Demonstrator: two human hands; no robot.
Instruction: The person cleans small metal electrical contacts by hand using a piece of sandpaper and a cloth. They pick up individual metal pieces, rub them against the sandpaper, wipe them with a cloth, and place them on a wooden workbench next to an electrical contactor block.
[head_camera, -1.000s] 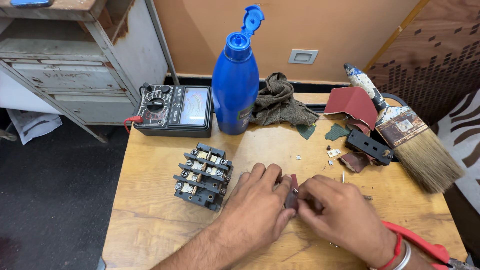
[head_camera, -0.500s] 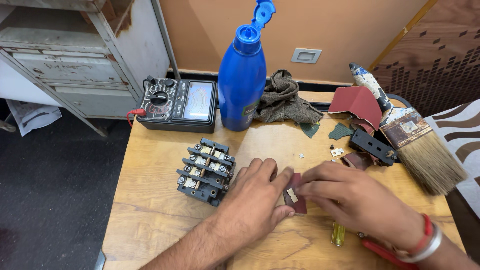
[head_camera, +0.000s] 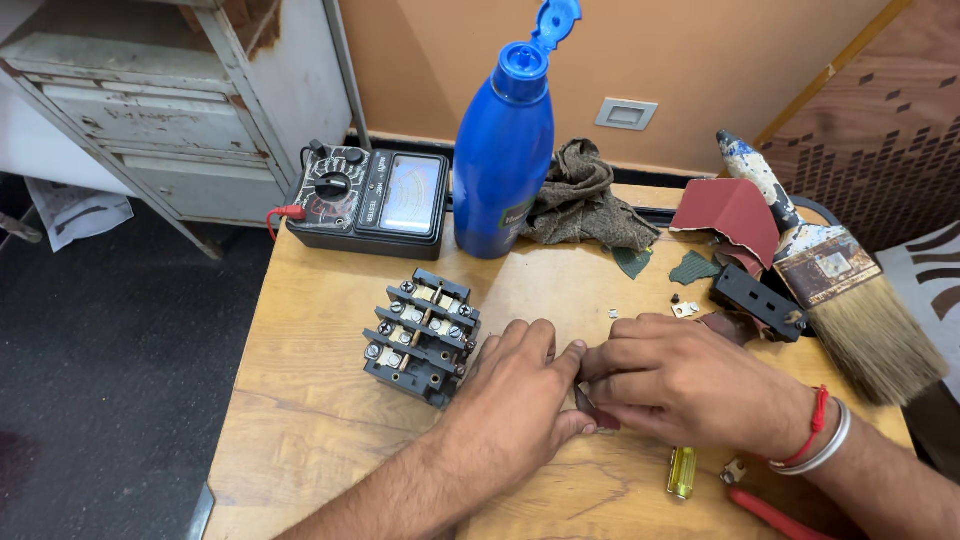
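Both hands meet at the middle of the wooden worktop (head_camera: 300, 400). The left hand (head_camera: 520, 395) lies palm down, its fingers loosely together and its fingertips pressing a small dark red strip of sandpaper (head_camera: 598, 415) against the wood. The right hand (head_camera: 690, 385) lies over the same spot from the other side, its fingers curled and pinched together on something too small and too hidden to name; the 2 hands touch at the fingertips. The right wrist wears a red thread and a metal bangle.

Just left of the left hand stands a black contactor block (head_camera: 420, 335) with rows of screw terminals. Behind it sits an analog multimeter (head_camera: 370, 200), and beside that a tall blue bottle (head_camera: 505, 150) with its flip cap open. A grey-brown rag (head_camera: 585, 200) lies behind the hands. To the right are a folded sheet of red sandpaper (head_camera: 730, 210), a black plastic part (head_camera: 755, 300) and a worn paintbrush (head_camera: 840, 290). Near the front edge, a yellow-handled screwdriver (head_camera: 682, 472) lies just below the right hand.
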